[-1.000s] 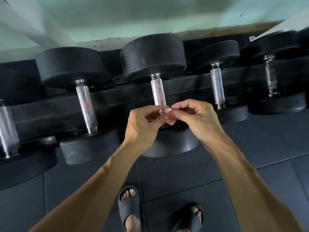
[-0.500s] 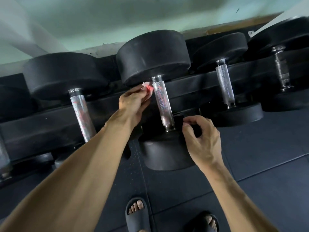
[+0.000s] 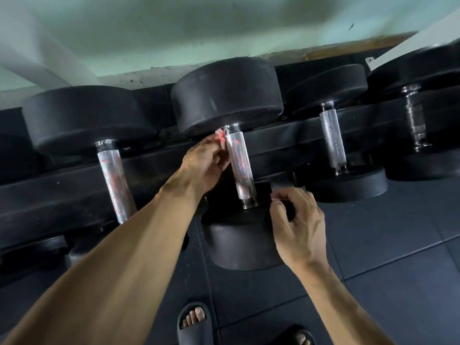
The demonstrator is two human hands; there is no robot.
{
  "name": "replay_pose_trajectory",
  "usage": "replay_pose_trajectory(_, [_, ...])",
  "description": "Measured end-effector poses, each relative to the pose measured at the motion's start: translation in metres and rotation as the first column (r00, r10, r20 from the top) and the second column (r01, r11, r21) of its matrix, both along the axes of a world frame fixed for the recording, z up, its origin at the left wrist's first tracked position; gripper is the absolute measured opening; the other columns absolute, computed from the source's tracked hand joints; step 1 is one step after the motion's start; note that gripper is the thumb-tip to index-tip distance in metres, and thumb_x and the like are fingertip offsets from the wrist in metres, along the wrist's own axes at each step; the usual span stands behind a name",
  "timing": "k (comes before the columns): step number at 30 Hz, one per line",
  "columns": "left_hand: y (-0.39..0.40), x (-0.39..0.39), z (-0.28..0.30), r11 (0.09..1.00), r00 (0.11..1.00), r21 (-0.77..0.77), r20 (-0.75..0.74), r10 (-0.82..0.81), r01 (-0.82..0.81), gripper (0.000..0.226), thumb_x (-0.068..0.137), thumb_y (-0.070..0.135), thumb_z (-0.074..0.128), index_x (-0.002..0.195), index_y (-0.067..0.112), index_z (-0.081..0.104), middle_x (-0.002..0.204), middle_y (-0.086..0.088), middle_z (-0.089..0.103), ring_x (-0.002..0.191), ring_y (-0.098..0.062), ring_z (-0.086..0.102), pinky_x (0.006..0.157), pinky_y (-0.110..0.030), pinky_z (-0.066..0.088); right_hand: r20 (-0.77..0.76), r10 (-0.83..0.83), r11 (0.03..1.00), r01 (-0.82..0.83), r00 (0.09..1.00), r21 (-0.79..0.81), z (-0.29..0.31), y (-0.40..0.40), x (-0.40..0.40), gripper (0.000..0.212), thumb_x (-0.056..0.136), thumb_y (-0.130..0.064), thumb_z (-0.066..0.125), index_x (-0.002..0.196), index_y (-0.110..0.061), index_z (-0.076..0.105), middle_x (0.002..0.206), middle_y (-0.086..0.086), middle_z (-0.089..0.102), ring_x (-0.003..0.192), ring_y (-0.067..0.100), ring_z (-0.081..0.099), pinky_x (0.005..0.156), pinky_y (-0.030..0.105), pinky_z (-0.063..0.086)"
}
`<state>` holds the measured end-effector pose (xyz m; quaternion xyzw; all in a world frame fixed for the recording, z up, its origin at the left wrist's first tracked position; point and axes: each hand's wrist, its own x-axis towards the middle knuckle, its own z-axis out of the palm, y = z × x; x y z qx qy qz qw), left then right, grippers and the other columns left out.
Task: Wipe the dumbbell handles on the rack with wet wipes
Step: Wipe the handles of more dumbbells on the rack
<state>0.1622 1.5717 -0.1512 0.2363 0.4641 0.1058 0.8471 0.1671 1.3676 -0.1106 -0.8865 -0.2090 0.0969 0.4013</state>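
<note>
Item: wet wipe [image 3: 220,138], pinched in your left hand [image 3: 204,165], now pressed at the handle [image 3: 240,165] top. Right hand [image 3: 297,220], below, released it; curled, empty. Wiping begins.

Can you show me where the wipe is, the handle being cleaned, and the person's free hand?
wipe [image 3: 220,138]: head view, on its pinkish crumpled tip above the fingers.
middle dumbbell handle [image 3: 241,165]: head view, mid-length on the knurled metal.
right hand [image 3: 300,229]: head view, on its back.
</note>
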Motion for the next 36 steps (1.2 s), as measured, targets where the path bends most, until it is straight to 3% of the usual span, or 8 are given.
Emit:
replay_pose_trajectory(6, [-0.022,-0.028,-0.007,0.904,0.907,0.143,-0.193,-0.373,0.402,0.03,0.089,-0.01,0.053,0.099,0.01,0.073,0.095,-0.01,0.075,0.089,-0.025,0.071,0.08,-0.036,0.06,0.005,0.003,1.0,-0.003,1.0,-0.012,0.001,0.001,0.0,0.034,0.082,-0.036,0.04,0.085,-0.017,0.068,0.082,-0.015,0.064,0.087,0.007,0.052,0.081,0.034,0.048])
replay_pose_trajectory(13, [-0.007,0.0,-0.002,0.995,0.997,0.079,-0.05,-0.057,0.061,0.016,0.095,0.008,0.059,0.095,0.021,0.069,0.072,0.005,0.067,0.061,-0.008,0.061,0.061,-0.024,0.053,0.0,0.003,1.0,-0.003,1.0,-0.013,0.001,0.002,-0.001,0.035,0.081,-0.036,0.039,0.085,-0.017,0.068,0.082,-0.015,0.063,0.088,0.011,0.052,0.084,0.046,0.049])
replay_pose_trajectory(19, [-0.033,-0.043,0.001,0.863,0.864,0.19,-0.302,-0.403,0.469,0.026,0.088,-0.009,0.061,0.107,0.003,0.073,0.084,-0.008,0.073,0.073,-0.018,0.069,0.073,-0.026,0.06,-0.015,-0.001,1.0,0.001,1.0,-0.029,0.004,0.003,-0.001,0.036,0.08,-0.039,0.038,0.084,-0.018,0.067,0.081,-0.019,0.059,0.088,0.008,0.049,0.086,0.048,0.048])
replay_pose_trajectory(26, [-0.017,-0.019,0.006,0.993,0.994,0.089,-0.08,-0.069,0.076,0.025,0.086,-0.014,0.059,0.088,0.008,0.069,0.082,-0.007,0.072,0.075,-0.019,0.068,0.077,-0.031,0.06,-0.031,0.007,0.999,-0.009,0.999,-0.046,0.003,0.003,-0.001,0.039,0.081,-0.041,0.037,0.085,-0.018,0.067,0.085,-0.014,0.064,0.09,0.009,0.051,0.088,0.048,0.048])
replay_pose_trajectory(28, [-0.021,-0.031,0.011,0.876,0.903,0.259,-0.264,-0.34,0.406,0.033,0.083,-0.018,0.055,0.074,0.012,0.068,0.074,-0.003,0.067,0.072,-0.016,0.063,0.074,-0.026,0.054,-0.028,0.007,0.999,-0.008,1.0,-0.041,0.004,0.003,-0.001,0.039,0.081,-0.041,0.036,0.085,-0.017,0.068,0.085,-0.014,0.064,0.09,0.01,0.051,0.088,0.048,0.048])
replay_pose_trajectory(31, [-0.029,-0.049,0.015,0.47,0.565,0.319,-0.551,-0.614,0.823,0.038,0.078,-0.011,0.059,0.059,0.019,0.072,0.061,0.006,0.069,0.059,-0.006,0.061,0.062,-0.018,0.049,-0.028,0.002,0.999,-0.003,1.0,-0.042,0.005,0.004,-0.002,0.039,0.081,-0.04,0.036,0.085,-0.017,0.068,0.084,-0.014,0.063,0.089,0.01,0.051,0.087,0.048,0.048])
replay_pose_trajectory(33, [-0.03,-0.048,0.018,0.556,0.636,0.326,-0.521,-0.569,0.765,0.036,0.077,-0.013,0.06,0.062,0.017,0.072,0.059,0.005,0.068,0.057,-0.008,0.06,0.061,-0.019,0.051,-0.033,-0.002,0.999,0.0,0.999,-0.046,0.006,0.004,-0.002,0.04,0.08,-0.04,0.036,0.085,-0.018,0.068,0.084,-0.015,0.063,0.089,0.008,0.05,0.087,0.048,0.048])
replay_pose_trajectory(36, [-0.027,-0.032,0.018,0.916,0.909,0.206,-0.317,-0.269,0.343,0.035,0.081,-0.019,0.058,0.077,0.013,0.074,0.065,-0.001,0.068,0.061,-0.014,0.064,0.064,-0.022,0.057,-0.034,0.003,0.999,-0.004,0.999,-0.044,0.006,0.004,-0.002,0.039,0.08,-0.04,0.036,0.085,-0.018,0.067,0.083,-0.017,0.061,0.088,0.005,0.048,0.087,0.048,0.048])
